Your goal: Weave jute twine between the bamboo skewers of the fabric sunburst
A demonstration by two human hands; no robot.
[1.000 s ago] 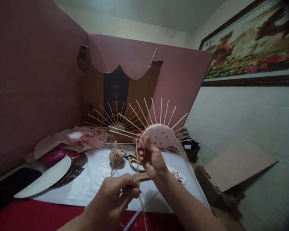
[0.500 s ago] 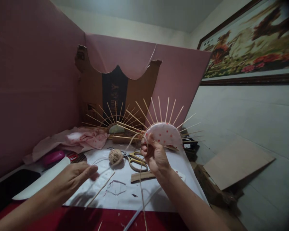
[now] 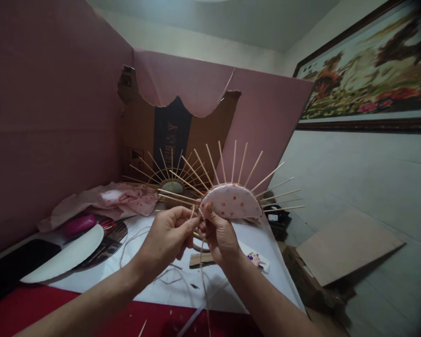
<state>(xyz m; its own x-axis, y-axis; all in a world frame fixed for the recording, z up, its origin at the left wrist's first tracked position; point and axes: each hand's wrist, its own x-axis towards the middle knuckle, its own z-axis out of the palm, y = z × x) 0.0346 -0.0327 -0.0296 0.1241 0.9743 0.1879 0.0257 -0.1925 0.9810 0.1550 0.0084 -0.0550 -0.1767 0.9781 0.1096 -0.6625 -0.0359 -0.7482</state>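
My right hand point(image 3: 221, 236) grips the lower left corner of a half-round piece point(image 3: 233, 202) covered in pale pink fabric with red dots. Thin wooden sticks fan out from its curved edge. Close beside it, my left hand point(image 3: 173, 230) pinches a strand of twine at that same corner, its fingertips nearly touching my right ones. A length of twine point(image 3: 204, 285) hangs down from between the hands toward the red cloth. The scissors and twine ball are mostly or wholly hidden behind my hands.
A second stick fan point(image 3: 171, 187) stands behind, before a cut cardboard sheet point(image 3: 210, 135). Crumpled pink fabric point(image 3: 126, 199), a magenta object point(image 3: 79, 225), a white half-round sheet point(image 3: 68, 257) and a dark phone-like slab point(image 3: 24, 260) lie left. A cardboard strip point(image 3: 200, 260) lies below my hands.
My left hand has moved right and up to the corner of the fabric-covered piece and now pinches twine there. The piece has tilted slightly, with my right hand still holding it.
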